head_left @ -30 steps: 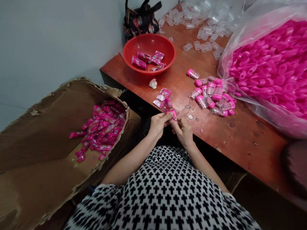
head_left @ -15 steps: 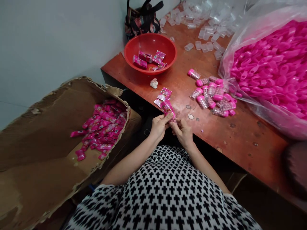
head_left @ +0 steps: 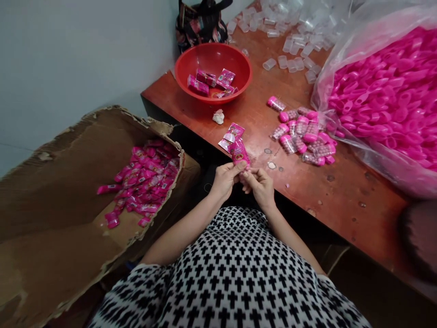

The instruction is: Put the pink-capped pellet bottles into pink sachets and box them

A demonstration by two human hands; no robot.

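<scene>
My left hand (head_left: 223,182) and my right hand (head_left: 261,184) meet at the table's front edge, both closed on one pink printed wrapper sleeve (head_left: 238,150). The left thumb presses on the sleeve's face, and the right fingers pinch its lower end. Whatever lies inside that lower end is mostly hidden by my fingers. Just beyond, a few flat pink wrappers (head_left: 235,130) rest on the table. To the right sits a pile of clear bottles with pink caps (head_left: 302,125), filled with small round candies.
A red bowl (head_left: 182,84) holds several wrapper packs, with a crumpled white lump (head_left: 218,117) before it. On the left a cardboard box (head_left: 61,182) contains wrapped pink packs (head_left: 146,175). Clear plastic cups (head_left: 292,64), a bag of pink caps (head_left: 385,95) and a dark handbag (head_left: 201,27) stand farther back.
Between my hands, the candy-filled end that showed below the sleeve is now mostly covered. The sleeve has turned slightly and shows more of its printed face. Both hands stay close to the same place.
</scene>
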